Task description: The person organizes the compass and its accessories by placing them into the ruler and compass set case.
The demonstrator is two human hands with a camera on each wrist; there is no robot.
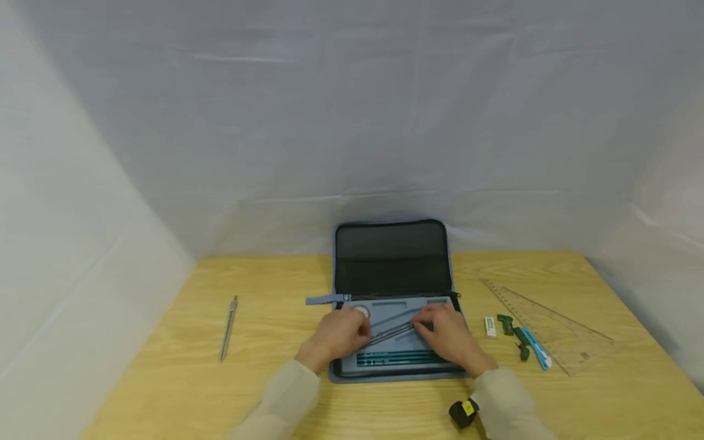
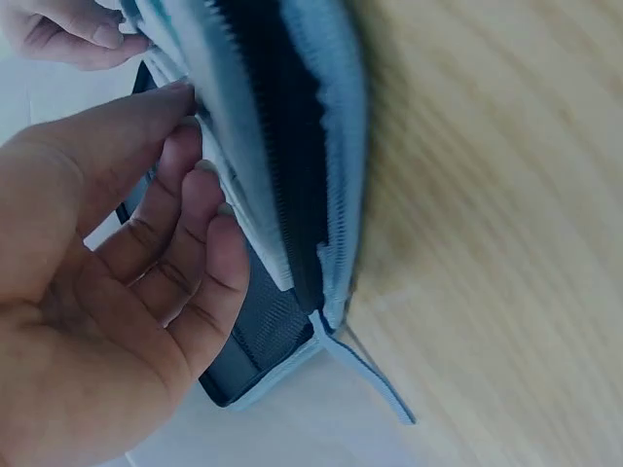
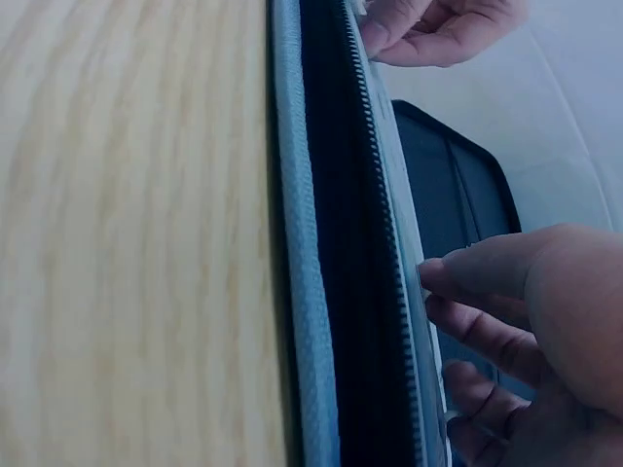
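A blue zip case (image 1: 396,377) lies unfolded, its dark mesh lid (image 1: 392,260) raised at the back and a grey fitted tray (image 1: 409,304) in its base. Slanting over the tray is a slim metal drawing compass (image 1: 392,333) with two long legs. My left hand (image 1: 343,332) pinches its lower left end, thumb against curled fingers. At its upper right end, my right hand (image 1: 447,333) grips it between thumb and fingertips. Dark green pencils (image 1: 396,359) lie in a slot along the tray's front. A round white piece (image 1: 362,311) sits beside my left fingers.
Another metal compass (image 1: 228,330) lies at the left. On the right are a white eraser (image 1: 490,326), small dark green pieces (image 1: 519,342), a blue utility knife (image 1: 536,348) and a clear set square (image 1: 555,324). A black block (image 1: 464,413) is by the right sleeve.
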